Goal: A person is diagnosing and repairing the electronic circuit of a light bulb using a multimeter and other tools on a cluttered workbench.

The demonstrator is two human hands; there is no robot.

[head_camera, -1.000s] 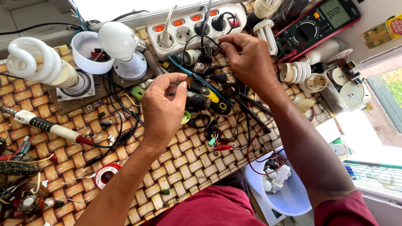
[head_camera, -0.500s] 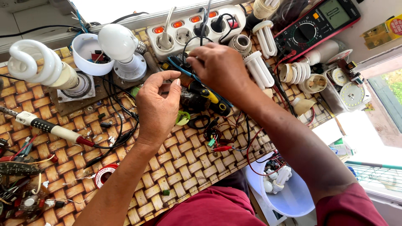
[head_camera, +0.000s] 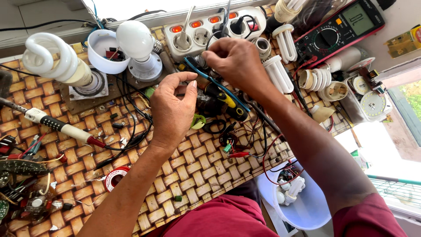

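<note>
- At the far left of the woven table (head_camera: 66, 149) a spiral lamp (head_camera: 52, 61) stands in its socket, and a red-tipped probe (head_camera: 61, 127) lies below it among black wires.
- A white bowl (head_camera: 103, 50) sits just beside a round white bulb (head_camera: 136, 41) near the table's back edge.
- The left hand (head_camera: 173, 109) hovers over the middle of the table, thumb and forefinger curled toward each other in a loose pinch; whether anything small sits between them cannot be told.
- A green clip (head_camera: 198, 121) lies just right of that hand, touching the tangle of wires.
- Pliers with blue handles (head_camera: 215, 83) slant between the two hands, their head hidden under the right one.
- The right hand (head_camera: 237, 59) is closed with fingertips bunched on a small metal lamp base (head_camera: 201, 60), just in front of the white power strip (head_camera: 206, 28).
- Right of it lie white tube lamps (head_camera: 280, 70), then a multimeter (head_camera: 342, 28) at the back right corner.
</note>
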